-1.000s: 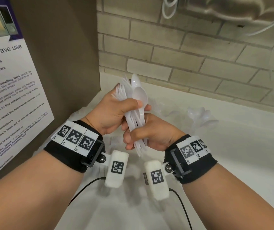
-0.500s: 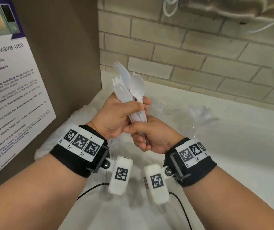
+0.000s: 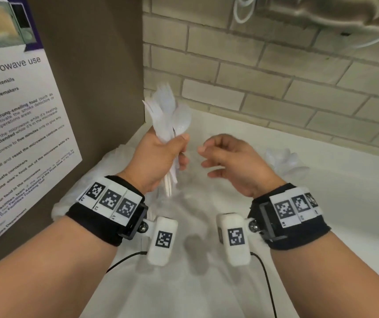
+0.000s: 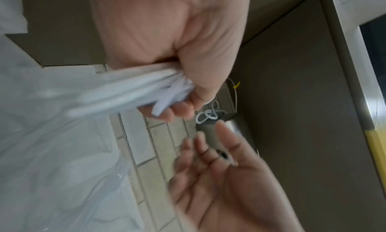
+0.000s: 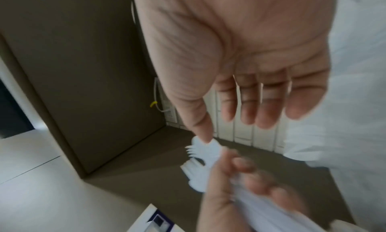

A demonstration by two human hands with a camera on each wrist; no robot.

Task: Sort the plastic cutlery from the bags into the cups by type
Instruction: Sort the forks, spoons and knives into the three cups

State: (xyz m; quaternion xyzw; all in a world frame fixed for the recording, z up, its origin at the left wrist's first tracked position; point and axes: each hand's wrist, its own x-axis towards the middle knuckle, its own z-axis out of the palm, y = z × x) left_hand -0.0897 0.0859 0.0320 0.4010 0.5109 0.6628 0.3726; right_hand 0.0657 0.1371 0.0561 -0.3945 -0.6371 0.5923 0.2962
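Note:
My left hand (image 3: 161, 154) grips a bundle of white plastic cutlery (image 3: 169, 115), forks and at least one spoon, with the heads pointing up toward the wall corner. In the left wrist view the handles (image 4: 133, 93) stick out below my fist. My right hand (image 3: 227, 157) hovers just right of the bundle, fingers relaxed and loosely bent, holding nothing; its empty palm (image 5: 250, 54) shows in the right wrist view. A clear plastic bag (image 3: 106, 175) lies on the white counter under my hands. More white cutlery (image 3: 284, 161) lies on the counter at the right. No cups are visible.
A brown cabinet side with a microwave notice (image 3: 16, 125) stands close on the left. A brick wall (image 3: 275, 88) closes the back. The white counter (image 3: 321, 214) stretches to the right. Black cables (image 3: 266, 285) run from the wrist cameras.
My right hand has let go of the cutlery bundle and moved off to the right. My left hand has kept the bundle and shifted slightly left and up.

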